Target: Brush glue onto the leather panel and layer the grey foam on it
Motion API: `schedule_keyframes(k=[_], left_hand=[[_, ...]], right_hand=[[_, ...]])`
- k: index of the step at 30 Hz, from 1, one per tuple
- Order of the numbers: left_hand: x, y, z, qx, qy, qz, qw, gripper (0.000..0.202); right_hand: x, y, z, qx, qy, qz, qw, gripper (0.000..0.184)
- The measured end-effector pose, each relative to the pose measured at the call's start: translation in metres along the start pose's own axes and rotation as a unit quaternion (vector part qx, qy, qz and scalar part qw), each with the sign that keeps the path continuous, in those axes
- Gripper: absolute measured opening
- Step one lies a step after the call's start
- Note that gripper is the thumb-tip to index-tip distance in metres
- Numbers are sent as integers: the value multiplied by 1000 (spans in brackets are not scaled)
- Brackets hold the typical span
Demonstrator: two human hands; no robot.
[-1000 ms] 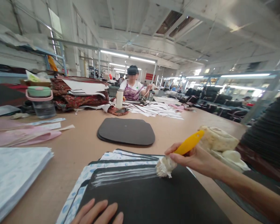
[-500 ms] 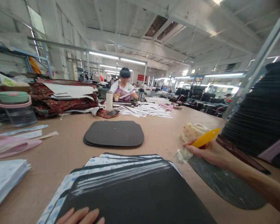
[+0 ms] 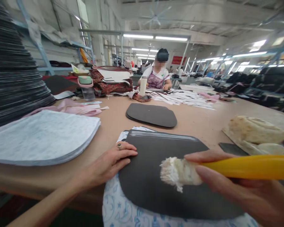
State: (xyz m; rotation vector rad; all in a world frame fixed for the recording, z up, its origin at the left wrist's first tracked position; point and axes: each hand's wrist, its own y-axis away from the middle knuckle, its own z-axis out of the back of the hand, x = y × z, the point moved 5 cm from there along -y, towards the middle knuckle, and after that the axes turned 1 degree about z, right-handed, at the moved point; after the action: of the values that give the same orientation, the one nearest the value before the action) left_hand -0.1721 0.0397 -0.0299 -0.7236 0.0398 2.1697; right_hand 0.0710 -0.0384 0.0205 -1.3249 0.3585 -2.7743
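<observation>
My right hand (image 3: pixel 243 192) grips a brush (image 3: pixel 246 167) with a yellow handle and frayed, whitish bristles. The bristles hang over the middle of a dark grey rounded panel (image 3: pixel 144 186); whether they touch it I cannot tell. White wet-looking streaks run along the panel's far edge. Beneath it lie pieces of white cloth with blue prints (image 3: pixel 120 201), showing at the near and far left sides. My left hand (image 3: pixel 115 157), with a ring on one finger, rests at the panel's left edge, its fingers stretched out and holding nothing.
More dark panels (image 3: pixel 151 115) lie farther back. On the left are a stack of printed cloth (image 3: pixel 44 138) and a tall dark pile (image 3: pixel 11 69). A crusted, cream-coloured lump (image 3: pixel 257 130) sits on the right. Across the table a person (image 3: pixel 157 74) works beside white strips (image 3: pixel 180 96).
My right hand has brought the brush from beside the cream-coloured lump to over the dark panel. My left hand now shows at the panel's left edge. The view has turned left.
</observation>
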Motion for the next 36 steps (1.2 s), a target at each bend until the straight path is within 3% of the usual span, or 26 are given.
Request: schedule_keyframes(k=[5, 8, 11, 17, 22, 36], left_hand=[[4, 4, -3, 9, 37, 6, 999, 32], [4, 4, -2, 2, 39, -5, 999, 32], [5, 3, -1, 0, 39, -6, 999, 32], [3, 2, -1, 7, 43, -5, 999, 32], [4, 3, 0, 20, 16, 14, 1000, 32], [17, -3, 0, 19, -43, 1, 999, 31]], right_hand=[[40, 2, -64, 171, -109, 23, 979, 23], [51, -3, -81, 208, -123, 27, 970, 25], [53, -4, -86, 220, -80, 32, 972, 23], [45, 11, -67, 227, -38, 48, 972, 18], [30, 21, -38, 173, 6, 65, 983, 18], [-35, 37, 40, 145, 58, 17, 987, 19]])
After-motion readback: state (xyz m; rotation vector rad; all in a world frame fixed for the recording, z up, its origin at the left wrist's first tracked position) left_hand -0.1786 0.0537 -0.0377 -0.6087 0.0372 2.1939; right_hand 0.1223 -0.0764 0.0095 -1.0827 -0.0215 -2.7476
